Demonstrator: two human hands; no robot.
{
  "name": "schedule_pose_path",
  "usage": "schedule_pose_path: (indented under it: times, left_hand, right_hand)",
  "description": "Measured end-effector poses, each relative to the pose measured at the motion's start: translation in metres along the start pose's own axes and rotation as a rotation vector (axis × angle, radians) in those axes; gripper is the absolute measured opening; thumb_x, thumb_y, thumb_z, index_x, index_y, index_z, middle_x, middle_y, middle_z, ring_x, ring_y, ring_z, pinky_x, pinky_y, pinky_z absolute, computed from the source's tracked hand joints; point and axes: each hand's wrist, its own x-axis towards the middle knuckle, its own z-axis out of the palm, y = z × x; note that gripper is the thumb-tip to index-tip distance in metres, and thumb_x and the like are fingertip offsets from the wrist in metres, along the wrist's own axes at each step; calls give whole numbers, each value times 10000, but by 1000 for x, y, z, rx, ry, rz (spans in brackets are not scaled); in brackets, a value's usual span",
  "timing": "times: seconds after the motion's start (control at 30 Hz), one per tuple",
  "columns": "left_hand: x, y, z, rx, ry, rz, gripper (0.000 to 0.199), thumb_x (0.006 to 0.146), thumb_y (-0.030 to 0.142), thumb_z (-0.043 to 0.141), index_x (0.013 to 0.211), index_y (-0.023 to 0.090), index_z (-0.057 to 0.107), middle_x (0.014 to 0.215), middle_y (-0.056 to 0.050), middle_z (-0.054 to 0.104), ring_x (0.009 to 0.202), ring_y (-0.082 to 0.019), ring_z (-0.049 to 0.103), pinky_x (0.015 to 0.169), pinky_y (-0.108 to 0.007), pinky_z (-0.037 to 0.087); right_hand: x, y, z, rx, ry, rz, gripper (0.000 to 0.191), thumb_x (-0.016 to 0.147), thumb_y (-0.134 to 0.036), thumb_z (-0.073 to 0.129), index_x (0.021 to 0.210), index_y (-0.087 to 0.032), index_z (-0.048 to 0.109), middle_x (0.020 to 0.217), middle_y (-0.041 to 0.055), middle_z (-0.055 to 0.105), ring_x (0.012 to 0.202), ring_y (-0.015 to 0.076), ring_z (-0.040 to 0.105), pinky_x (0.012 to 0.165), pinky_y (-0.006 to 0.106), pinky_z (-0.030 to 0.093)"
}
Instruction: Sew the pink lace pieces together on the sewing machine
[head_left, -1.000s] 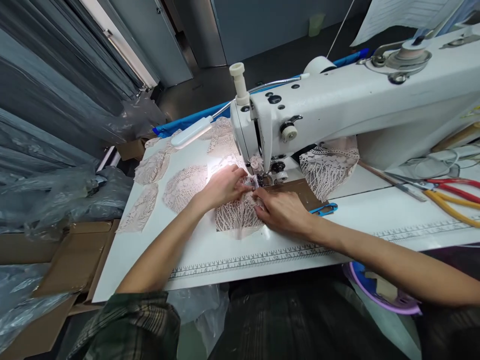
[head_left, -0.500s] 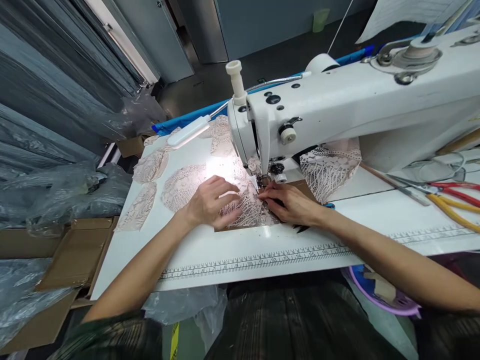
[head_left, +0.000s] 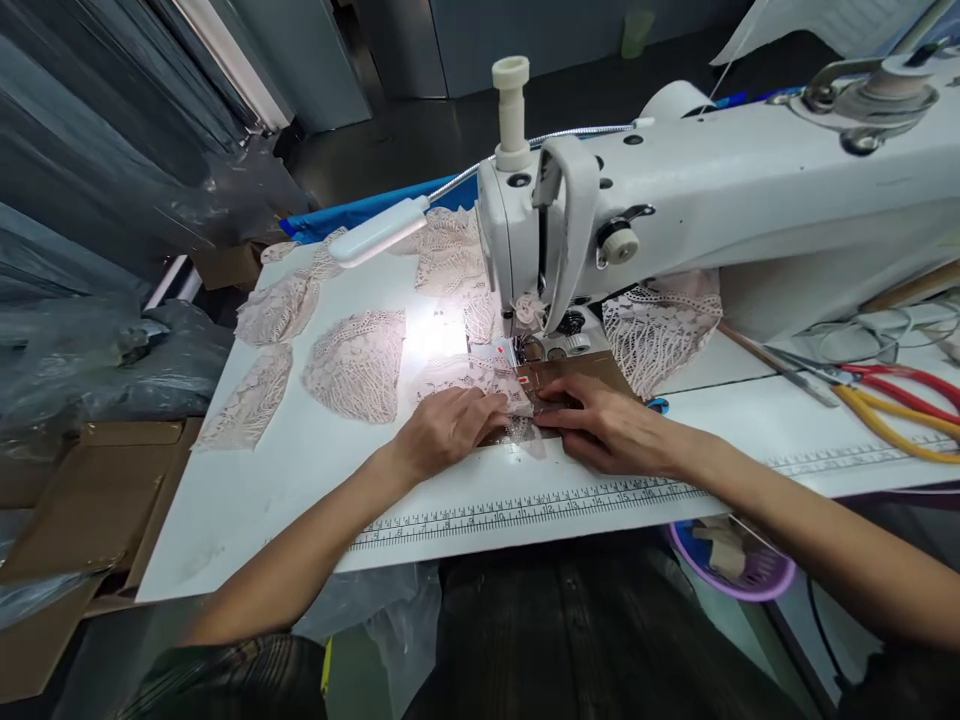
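Observation:
A pale pink lace piece [head_left: 469, 374] lies on the brown plate [head_left: 581, 372] and the white table, just in front of the sewing machine's presser foot [head_left: 527, 350]. My left hand [head_left: 454, 430] rests palm down on its near side, fingers bent and closed on the lace. From the right, my right hand [head_left: 611, 425] pinches the lace's edge between thumb and fingers. The two hands' fingertips are a short distance apart. Part of the lace is hidden under my left fingers.
The white sewing machine [head_left: 675, 200] spans the back right, its lamp [head_left: 382, 230] shining on the work. More lace pieces [head_left: 356, 365] lie to the left. Behind my right hand are scissors with yellow and red handles [head_left: 892, 420]. A printed ruler [head_left: 525, 515] runs along the front edge.
My left hand has come down from above the lace, its spread fingers closing on it. The lace and my right hand have shifted towards the table's front. The camera view has also shifted.

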Motion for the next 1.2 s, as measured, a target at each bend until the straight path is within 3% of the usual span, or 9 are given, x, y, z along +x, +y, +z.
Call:
schedule_pose_path:
  times: [0.1, 0.2, 0.33, 0.53, 0.67, 0.8, 0.9, 1.07, 1.2]
  left_hand:
    - [1, 13, -8, 25, -34, -1, 262, 970, 329, 551, 1154, 143, 538, 704, -13, 613, 611, -144, 582, 568, -273, 477]
    - [0, 22, -7, -9, -101, -33, 172, 972, 271, 533, 1032, 128, 608, 707, -29, 598, 621, -152, 574, 536, -273, 457]
    - [0, 28, -4, -81, -138, -27, 176, 950, 173, 497, 840, 152, 633, 720, -43, 593, 626, -154, 548, 536, -277, 458]
    - [1, 35, -1, -86, -33, 137, 144, 888, 99, 549, 753, 140, 582, 934, -87, 686, 876, -192, 647, 798, -369, 586]
    - [-4, 32, 6, -154, -83, 103, 82, 878, 95, 552, 803, 108, 582, 1107, -158, 683, 1105, -253, 642, 987, -460, 548]
    - [-6, 19, 8, -227, -210, -65, 97, 888, 127, 537, 800, 130, 578, 1246, -178, 639, 1207, -310, 597, 1054, -632, 437]
    - [-6, 12, 6, -238, -185, -74, 114, 883, 152, 550, 774, 147, 584, 1253, -147, 648, 1239, -336, 573, 1056, -701, 379]
    - [-5, 13, 5, -143, -39, 75, 143, 865, 117, 558, 723, 141, 567, 1122, -120, 717, 1160, -280, 638, 1094, -603, 420]
    - [-4, 14, 3, -71, 17, 205, 128, 871, 77, 547, 754, 116, 578, 1068, -149, 731, 1074, -247, 686, 1061, -473, 509]
  right_hand:
    - [-4, -7, 6, -94, 13, 25, 316, 856, -153, 494, 1110, -130, 682, 1176, 183, 579, 1069, 295, 540, 894, 483, 494]
    - [-3, -11, 8, -153, 2, 33, 300, 857, -154, 498, 1099, -124, 673, 1136, 172, 609, 1017, 301, 547, 862, 493, 492]
    - [7, 1, 1, -24, 48, -10, 293, 905, -168, 458, 1097, -126, 676, 1121, 141, 645, 1031, 243, 581, 899, 406, 501]
    - [27, 24, 7, -167, 6, -140, 381, 905, -195, 473, 1253, -148, 620, 1271, 114, 620, 1114, 285, 542, 942, 488, 445]
    - [31, 27, 8, -210, 6, -88, 361, 900, -199, 467, 1206, -154, 653, 1255, 118, 627, 1091, 300, 559, 886, 480, 466]
    - [31, 35, -1, 44, 118, 86, 369, 896, -182, 450, 1185, -205, 677, 1145, 63, 687, 938, 201, 653, 802, 337, 532]
    - [30, 40, -2, 146, 204, 181, 342, 875, -173, 468, 1108, -212, 716, 1055, 50, 710, 896, 179, 674, 785, 292, 543]
    - [24, 43, 4, 148, 197, 180, 341, 884, -182, 479, 1120, -235, 719, 1093, 62, 673, 952, 185, 658, 846, 320, 538]
    - [23, 40, 5, -31, 73, 17, 380, 935, -226, 459, 1262, -254, 648, 1157, 111, 611, 1044, 234, 587, 863, 386, 507]
